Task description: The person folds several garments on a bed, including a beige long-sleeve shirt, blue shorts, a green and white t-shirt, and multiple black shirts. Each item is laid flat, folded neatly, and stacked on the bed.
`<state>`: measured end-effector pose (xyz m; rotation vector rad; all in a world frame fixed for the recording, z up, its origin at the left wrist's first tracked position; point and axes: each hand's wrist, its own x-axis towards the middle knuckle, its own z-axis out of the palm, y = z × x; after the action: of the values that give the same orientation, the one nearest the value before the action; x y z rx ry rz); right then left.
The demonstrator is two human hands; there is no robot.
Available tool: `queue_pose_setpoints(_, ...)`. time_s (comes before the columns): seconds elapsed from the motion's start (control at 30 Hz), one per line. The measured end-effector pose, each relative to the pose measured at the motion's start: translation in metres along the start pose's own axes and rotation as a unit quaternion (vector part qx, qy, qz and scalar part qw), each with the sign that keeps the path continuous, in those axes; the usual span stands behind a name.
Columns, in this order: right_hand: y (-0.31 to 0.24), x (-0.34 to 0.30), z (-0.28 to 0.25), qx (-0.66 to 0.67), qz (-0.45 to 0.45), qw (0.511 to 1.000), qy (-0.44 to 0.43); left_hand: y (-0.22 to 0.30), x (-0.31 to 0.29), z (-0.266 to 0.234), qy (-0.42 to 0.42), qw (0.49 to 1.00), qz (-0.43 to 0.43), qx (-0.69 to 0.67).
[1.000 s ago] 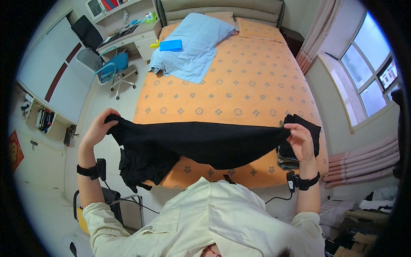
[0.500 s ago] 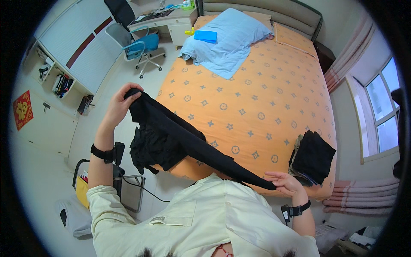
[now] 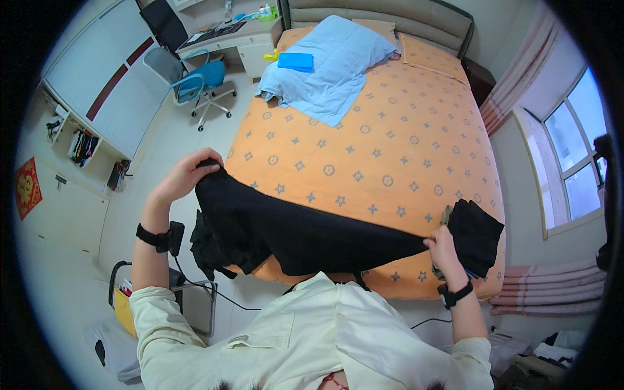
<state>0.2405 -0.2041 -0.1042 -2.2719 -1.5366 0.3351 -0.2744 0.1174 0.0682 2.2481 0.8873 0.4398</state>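
A pair of black trousers [image 3: 305, 237], by its tapering shape, hangs stretched between my hands above the near end of the bed. My left hand [image 3: 192, 174] pinches the broad end at its upper corner. At the narrow end, my right hand [image 3: 443, 250] is closed on the cloth. The lower edge sags between the two hands. A crumpled black garment [image 3: 207, 247] lies under the left part of the trousers, partly hidden. Just beyond my right hand stands a stack of folded clothes [image 3: 478, 237], black on top.
An orange patterned sheet [image 3: 364, 156] covers the bed. Toward its head lie a light blue quilt [image 3: 338, 58] and a bright blue packet [image 3: 296, 62]. A swivel chair [image 3: 198, 81] and a desk [image 3: 250, 42] stand far left. A metal-framed chair [image 3: 198, 309] is near my left elbow.
My right hand has moved up and slightly right, its fingers going from spread to closed on the narrow end. The trousers have opened from a twisted strip into a broad panel.
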Motion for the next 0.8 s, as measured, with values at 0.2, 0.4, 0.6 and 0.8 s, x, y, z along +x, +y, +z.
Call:
queue_pose_setpoints(0.2,-0.011,0.118,-0.035,0.029,-0.055,0.978,0.2,-0.058,0.081,-0.029,0.053,0.992,-0.081,0.076)
queue_pose_setpoints(0.4,-0.062,0.189,-0.11,0.038,-0.096,0.94,0.324,-0.047,0.132,-0.071,0.184,0.972,-0.109,-0.101)
queue_pose_setpoints(0.6,-0.05,0.15,-0.126,0.005,-0.158,0.908,0.387,-0.034,0.109,-0.071,0.238,0.965,-0.009,-0.109)
queue_pose_setpoints(0.8,0.013,0.044,-0.064,-0.15,-0.211,0.914,0.313,-0.054,0.026,0.025,0.118,0.962,-0.175,-0.175)
